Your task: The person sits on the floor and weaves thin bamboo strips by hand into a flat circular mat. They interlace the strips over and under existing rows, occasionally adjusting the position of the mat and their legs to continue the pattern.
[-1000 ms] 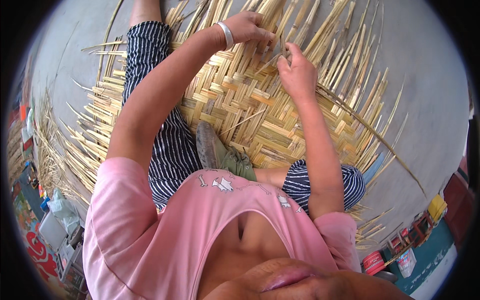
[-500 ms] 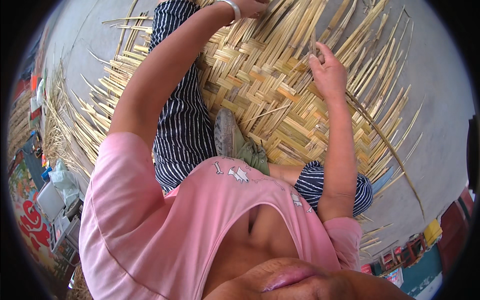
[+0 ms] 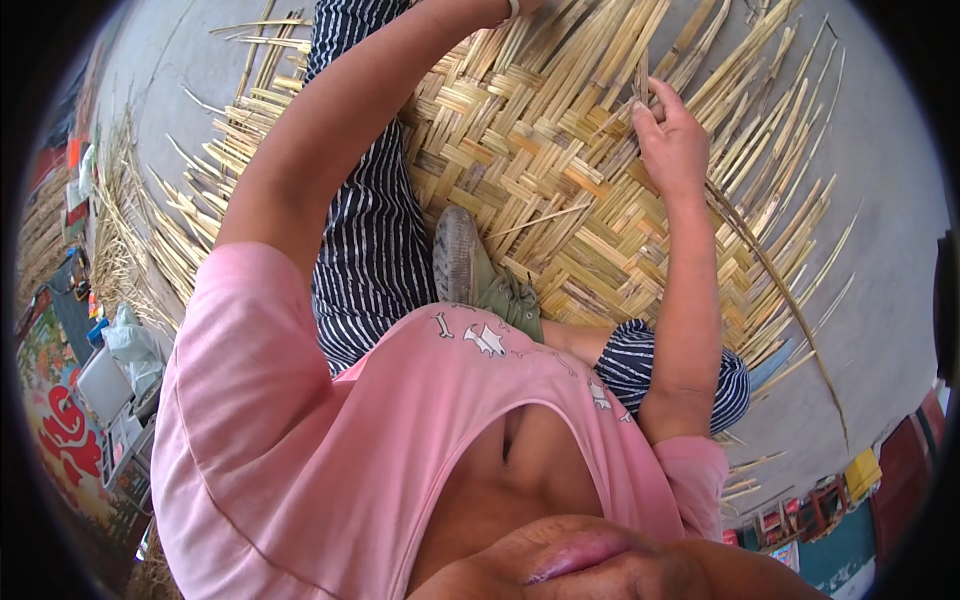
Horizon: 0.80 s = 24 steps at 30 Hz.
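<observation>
The person sat on a woven bamboo mat [image 3: 560, 190] spread over the grey floor [image 3: 880, 200], loose strip ends fanning out past its far and right edges. The right hand [image 3: 672, 145] rested on the far right part of the weave, fingers pinched on an upright bamboo strip [image 3: 642, 82]. The left arm reached far across the mat; only the wrist with a pale bangle [image 3: 511, 9] showed at the frame's top edge, so its grip could not be told. A worn shoe [image 3: 460, 260] lay sole-up on the mat's near side. No container contents could be made out among the coloured clutter [image 3: 90, 390] at left.
</observation>
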Motion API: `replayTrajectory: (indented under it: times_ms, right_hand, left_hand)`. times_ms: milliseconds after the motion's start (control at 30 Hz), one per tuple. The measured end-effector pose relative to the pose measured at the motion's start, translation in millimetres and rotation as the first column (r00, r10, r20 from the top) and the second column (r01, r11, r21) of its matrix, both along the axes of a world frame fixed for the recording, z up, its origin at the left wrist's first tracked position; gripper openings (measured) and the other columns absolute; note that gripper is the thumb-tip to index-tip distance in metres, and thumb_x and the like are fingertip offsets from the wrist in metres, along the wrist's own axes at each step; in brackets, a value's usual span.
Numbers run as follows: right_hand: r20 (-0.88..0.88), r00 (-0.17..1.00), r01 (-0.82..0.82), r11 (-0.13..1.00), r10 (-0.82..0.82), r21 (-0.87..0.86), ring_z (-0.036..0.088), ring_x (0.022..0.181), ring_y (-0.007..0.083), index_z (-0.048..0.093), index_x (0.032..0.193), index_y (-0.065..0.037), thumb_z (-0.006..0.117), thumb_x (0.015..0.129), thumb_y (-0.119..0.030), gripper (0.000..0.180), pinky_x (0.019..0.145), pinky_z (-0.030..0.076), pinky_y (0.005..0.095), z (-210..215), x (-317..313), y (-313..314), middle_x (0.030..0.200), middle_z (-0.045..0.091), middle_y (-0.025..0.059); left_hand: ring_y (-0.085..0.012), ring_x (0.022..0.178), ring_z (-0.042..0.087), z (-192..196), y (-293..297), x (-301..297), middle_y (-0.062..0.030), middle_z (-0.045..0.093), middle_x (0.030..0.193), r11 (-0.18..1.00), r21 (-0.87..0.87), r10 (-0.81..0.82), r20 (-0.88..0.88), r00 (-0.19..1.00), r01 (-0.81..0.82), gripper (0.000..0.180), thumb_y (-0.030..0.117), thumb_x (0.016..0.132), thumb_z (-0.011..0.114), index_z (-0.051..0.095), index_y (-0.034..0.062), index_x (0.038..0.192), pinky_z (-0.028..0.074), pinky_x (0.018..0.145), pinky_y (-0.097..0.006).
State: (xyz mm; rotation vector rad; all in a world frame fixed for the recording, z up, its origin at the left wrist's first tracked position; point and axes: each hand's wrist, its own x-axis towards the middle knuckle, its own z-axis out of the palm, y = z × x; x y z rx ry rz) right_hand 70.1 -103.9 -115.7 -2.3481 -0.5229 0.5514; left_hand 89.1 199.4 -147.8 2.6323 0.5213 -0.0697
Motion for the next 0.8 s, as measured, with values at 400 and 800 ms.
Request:
replayTrajectory:
  times_ms: [400, 800]
  right_hand:
    - [0.002, 1.000, 0.012, 1.000, -0.012, -0.004, 0.072, 0.086, 0.0284, 0.064, 0.138, -0.018, 0.066, 0.095, -0.035, 0.046, 0.080, 0.056, 0.0421, -2.1, -0.7, 0.1, 0.097, 0.075, 0.0099]
    - [0.019, 0.999, 0.036, 0.998, -0.037, 0.056, 0.070, 0.079, 0.0257, 0.066, 0.136, -0.015, 0.067, 0.094, -0.035, 0.047, 0.074, 0.055, 0.0399, -11.2, 2.5, -7.1, 0.088, 0.073, 0.0078]
  left_hand:
    - [-0.0313, 0.089, 0.075, 5.7, 16.5, -7.4, -0.0188, 0.077, 0.096, 0.981, -0.196, -0.029, -0.132, 0.991, 0.002, 0.032, 0.022, 0.082, 0.068, 0.078, 0.0059, 0.108, 0.058, 0.082, -0.040]
    - [-0.0250, 0.076, 0.071, -15.7, 7.6, 8.5, -0.0104, 0.077, 0.102, 0.797, -0.580, -0.033, -0.322, 0.946, -0.170, 0.078, 0.069, 0.097, 0.051, 0.068, -0.0017, 0.123, 0.054, 0.064, -0.038]
